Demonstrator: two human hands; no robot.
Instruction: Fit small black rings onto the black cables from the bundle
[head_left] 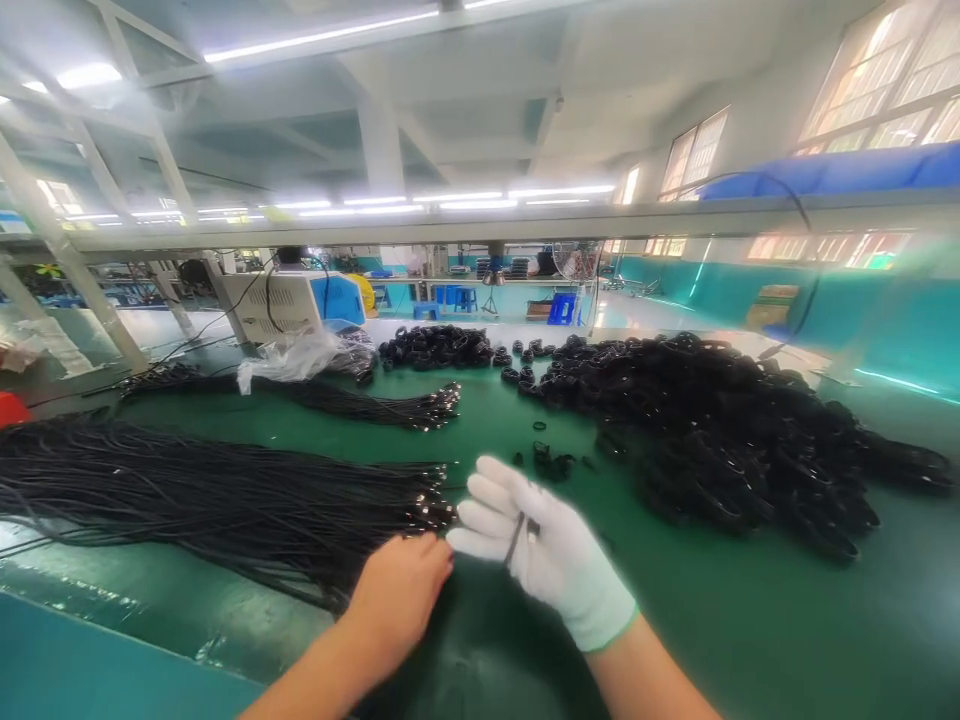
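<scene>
Clock centred on right hand (536, 555): gloved, fingers half-curled, slim black piece (515, 540) across palm. Left hand (401, 585), near 9, bare, fingers bent; cannot tell if gripping anything. Cables (247, 500) spread at 9–10, metal tips just beyond the fingers. Risk (judged): loose hold could let the piece slip and mix with bits (551, 462) at 12; left-hand knuckles might snag cables. Table (712, 640): edge visible at 8; open surface at 4, nearer than pile (712, 420) at 2.
</scene>
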